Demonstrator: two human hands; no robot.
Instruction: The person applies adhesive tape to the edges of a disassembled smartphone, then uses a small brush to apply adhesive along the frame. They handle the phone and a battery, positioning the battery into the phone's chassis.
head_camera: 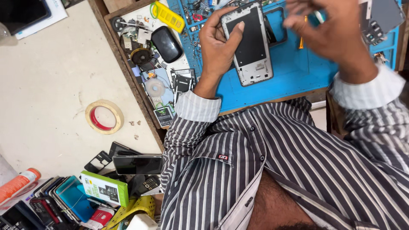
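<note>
An opened phone body [251, 47] with a dark inner panel lies on the blue work mat [294, 72]. My left hand [217, 44] grips its left edge, thumb laid on the dark panel. Above the mat to the right, my right hand [330, 32] is blurred, its fingers bunched together. Whether they pinch something small I cannot tell. A thin orange-handled tool [303, 32] lies on the mat just left of that hand.
A wooden tray [128, 81] left of the mat holds small parts, a black oval case [167, 44] and a yellow tool [169, 16]. On the floor lie a tape roll [104, 116], several phones [137, 164], a green box [105, 188] and an orange tube [18, 184].
</note>
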